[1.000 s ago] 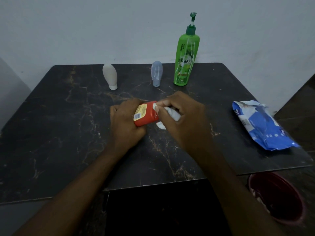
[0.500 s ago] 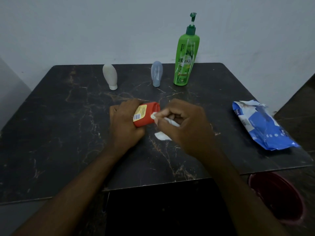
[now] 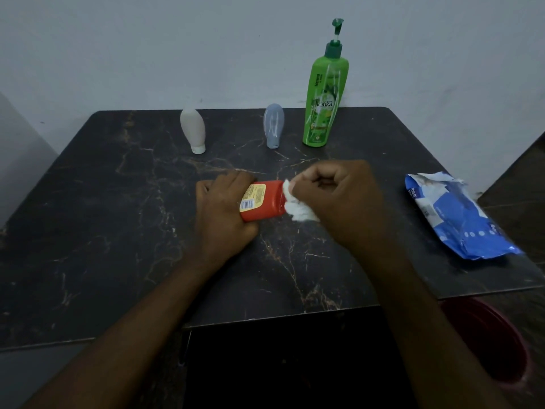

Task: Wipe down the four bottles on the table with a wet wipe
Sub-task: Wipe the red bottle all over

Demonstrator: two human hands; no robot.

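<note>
My left hand (image 3: 221, 215) grips a red bottle (image 3: 267, 202) with a yellow label, held sideways just above the middle of the dark marble table (image 3: 118, 231). My right hand (image 3: 339, 199) is closed around a crumpled white wet wipe (image 3: 296, 209) that presses on the bottle's right end. Along the table's far edge stand a white bottle (image 3: 193, 130) upside down on its cap, a grey-blue bottle (image 3: 274, 125) likewise, and a tall green pump bottle (image 3: 323, 95).
A blue wet-wipe pack (image 3: 460, 219), torn open, lies at the table's right edge. A dark red bin (image 3: 498, 343) sits on the floor below the table's front right corner. A pale wall rises right behind the table.
My right hand has shifted up and right along the red bottle's end, turning so the knuckles face up, with the wipe bunched lower. The left hand keeps holding the bottle.
</note>
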